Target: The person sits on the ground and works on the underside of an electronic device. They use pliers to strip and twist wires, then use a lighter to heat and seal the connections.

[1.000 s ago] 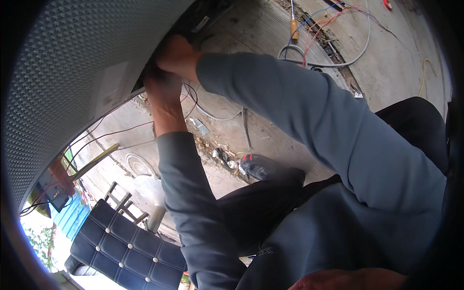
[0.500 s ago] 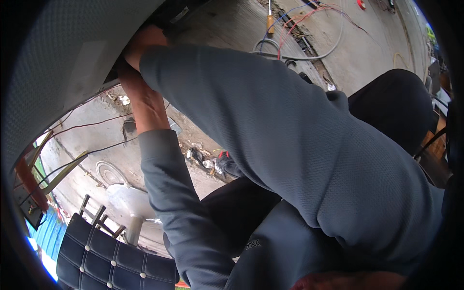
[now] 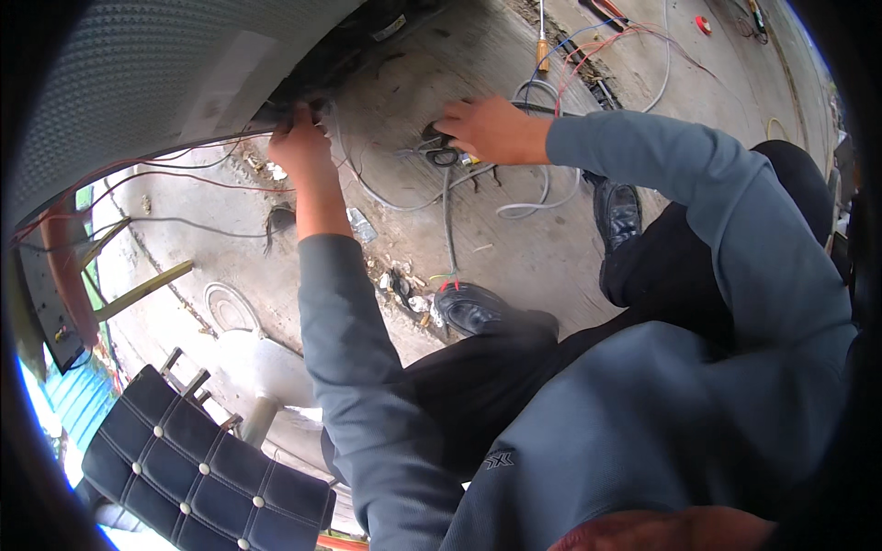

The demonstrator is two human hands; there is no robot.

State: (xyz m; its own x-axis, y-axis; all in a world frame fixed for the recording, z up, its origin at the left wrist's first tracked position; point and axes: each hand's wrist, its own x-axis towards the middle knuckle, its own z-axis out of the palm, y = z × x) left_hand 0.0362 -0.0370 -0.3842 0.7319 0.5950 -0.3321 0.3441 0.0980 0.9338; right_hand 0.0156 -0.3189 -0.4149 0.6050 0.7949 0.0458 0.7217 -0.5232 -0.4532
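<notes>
at the far left, a textured grey panel (image 3: pixel 138 119) is curving above the concrete floor (image 3: pixel 528 262); at the near left, a dark quilted seat (image 3: pixel 179 459) is showing. the left hand (image 3: pixel 299 138) is reaching under the panel's edge, fingers bending together, though one cannot tell what they are holding. well apart to the right, above a grey cable (image 3: pixel 448 225), the right hand (image 3: pixel 496 129) is hovering over or touching a black looped object (image 3: pixel 443 157), its grip being hidden. farther right, a screwdriver (image 3: pixel 543 57) is lying.

Two bare hands (image 3: pixel 499 131), two black shoes (image 3: pixel 469 309), one orange-handled screwdriver (image 3: pixel 543 57) and one button-tufted black cushion (image 3: pixel 207 447)
</notes>
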